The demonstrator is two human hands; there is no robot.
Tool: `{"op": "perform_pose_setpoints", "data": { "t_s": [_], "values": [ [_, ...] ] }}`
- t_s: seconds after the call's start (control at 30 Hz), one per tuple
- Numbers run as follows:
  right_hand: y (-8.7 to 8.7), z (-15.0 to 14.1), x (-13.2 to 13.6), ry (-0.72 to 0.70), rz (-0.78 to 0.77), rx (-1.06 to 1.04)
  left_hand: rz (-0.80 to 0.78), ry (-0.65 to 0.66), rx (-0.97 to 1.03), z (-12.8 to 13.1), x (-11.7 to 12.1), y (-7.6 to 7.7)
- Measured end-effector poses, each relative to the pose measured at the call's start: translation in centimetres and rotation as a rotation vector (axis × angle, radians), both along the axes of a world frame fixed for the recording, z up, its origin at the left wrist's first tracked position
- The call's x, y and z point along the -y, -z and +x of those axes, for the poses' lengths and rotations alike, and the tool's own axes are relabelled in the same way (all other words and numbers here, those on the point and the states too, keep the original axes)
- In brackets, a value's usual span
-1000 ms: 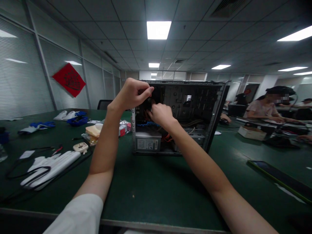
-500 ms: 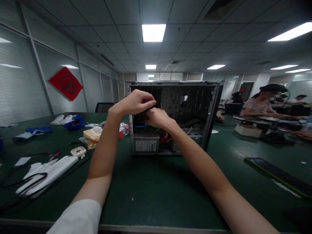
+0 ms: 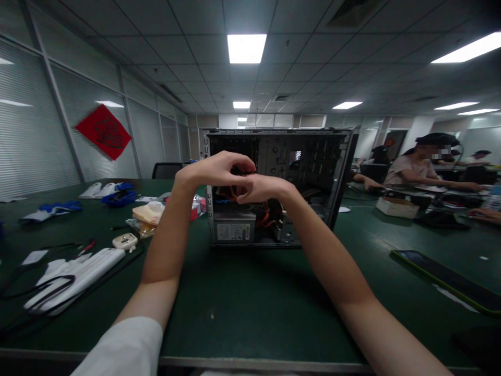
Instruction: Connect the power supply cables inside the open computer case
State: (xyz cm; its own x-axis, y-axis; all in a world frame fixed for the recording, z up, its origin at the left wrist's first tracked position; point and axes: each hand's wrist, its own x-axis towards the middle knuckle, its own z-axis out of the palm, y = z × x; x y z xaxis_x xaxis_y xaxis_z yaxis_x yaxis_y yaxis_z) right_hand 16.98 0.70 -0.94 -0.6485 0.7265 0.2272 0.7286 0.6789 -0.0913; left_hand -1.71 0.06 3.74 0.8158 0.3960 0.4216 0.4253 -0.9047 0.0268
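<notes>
An open computer case point(image 3: 279, 131) stands upright on the green table, its bare side facing me. My left hand point(image 3: 217, 169) reaches in at the case's upper left, fingers curled in a pinch. Just below and to the right, my right hand point(image 3: 262, 188) is closed, its fingers turned left against the left hand's thumb. What either hand holds is hidden in the dark interior. Beneath them sits a power supply point(image 3: 235, 231) with a label, beside orange and red cables point(image 3: 266, 215). A blue cable point(image 3: 225, 201) shows near the right fingertips.
On the left of the table point(image 3: 235, 313) lie a white power strip point(image 3: 76, 284) with black cords, a small cream case point(image 3: 125, 241), plastic bags point(image 3: 151, 214) and blue-white gloves point(image 3: 57, 210). To the right are a phone-like slab point(image 3: 442, 277), a cardboard box point(image 3: 397, 207) and a seated co-worker point(image 3: 415, 169).
My right hand has turned at the wrist, its wrist rising and shifting right. The left hand has lowered slightly, and its thumb now meets the right hand.
</notes>
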Motion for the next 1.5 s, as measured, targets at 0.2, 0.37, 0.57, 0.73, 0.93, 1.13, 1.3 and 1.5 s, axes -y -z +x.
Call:
{"op": "perform_pose_setpoints", "data": {
  "t_s": [0.2, 0.37, 0.57, 0.73, 0.93, 1.13, 1.3, 1.5],
  "values": [
    [-1.9, 4.7, -0.4, -0.340, -0.385, 0.055, -0.011, -0.032, -0.047, -0.1, 0.5, -0.1],
    [-2.4, 8.4, -0.2, -0.470, -0.556, -0.118, -0.029, 0.053, -0.020, 0.2, 0.9, 0.0],
    [-2.3, 8.3, -0.2, -0.448, -0.597, -0.156, -0.033, 0.169, 0.005, 0.7, 2.0, -0.1],
    [-2.2, 7.1, 0.2, -0.443, -0.561, -0.144, 0.001, 0.147, 0.030, 0.8, 2.6, -0.2],
    [-2.0, 7.2, -0.4, -0.447, -0.504, -0.161, -0.074, 0.133, -0.033, 0.1, 2.5, -0.3],
    [-1.8, 8.1, -0.9, -0.438, -0.510, -0.183, -0.033, 0.120, -0.063, -0.1, 2.7, -0.3],
    [-1.9, 7.4, 0.1, -0.409, -0.582, -0.205, 0.041, 0.149, -0.020, 0.4, 2.9, -0.2],
    [-1.8, 5.7, 1.0, -0.491, -0.685, -0.238, 0.070, 0.161, 0.048, 0.7, 2.7, -0.1]
  ]
}}
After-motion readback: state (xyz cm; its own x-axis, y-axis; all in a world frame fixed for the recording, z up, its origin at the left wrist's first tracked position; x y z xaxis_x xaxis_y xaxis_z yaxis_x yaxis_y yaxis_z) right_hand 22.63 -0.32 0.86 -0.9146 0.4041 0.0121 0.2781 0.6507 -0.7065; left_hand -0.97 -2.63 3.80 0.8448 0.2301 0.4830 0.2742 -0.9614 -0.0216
